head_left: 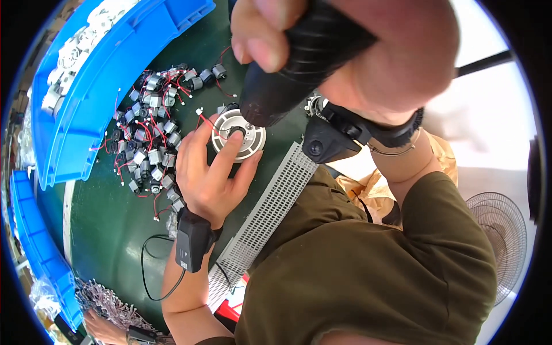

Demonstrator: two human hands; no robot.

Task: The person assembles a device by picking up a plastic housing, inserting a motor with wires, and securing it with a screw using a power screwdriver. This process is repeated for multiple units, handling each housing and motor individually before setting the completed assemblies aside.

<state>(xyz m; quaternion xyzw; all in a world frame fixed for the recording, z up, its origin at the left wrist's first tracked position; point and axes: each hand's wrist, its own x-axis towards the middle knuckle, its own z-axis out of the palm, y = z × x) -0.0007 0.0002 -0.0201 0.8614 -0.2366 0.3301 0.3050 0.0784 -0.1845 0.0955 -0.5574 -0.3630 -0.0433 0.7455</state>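
My right hand [397, 63] is wrapped round a black power screwdriver [313, 49], close to the camera. The screwdriver's nose points down over the right side of a white round plastic housing [219, 141]; its bit tip is hard to make out. My left hand [204, 181] steadies this housing on the green tabletop, thumb and fingers at its rim and a fingertip pressed on the dark piece at its centre. A thin red lead with a white connector [199, 111] sticks out beside the housing. Left of my hand lies a heap of small motors [154, 155] with red and black wires.
A blue bin [109, 98] of white plastic parts stands at the far left, another blue bin [40, 241] nearer. A perforated metal strip [261, 221] edges the table before me. A co-worker's hand [103, 328] is beside bundled wires [112, 302]. A fan [497, 241] stands right.
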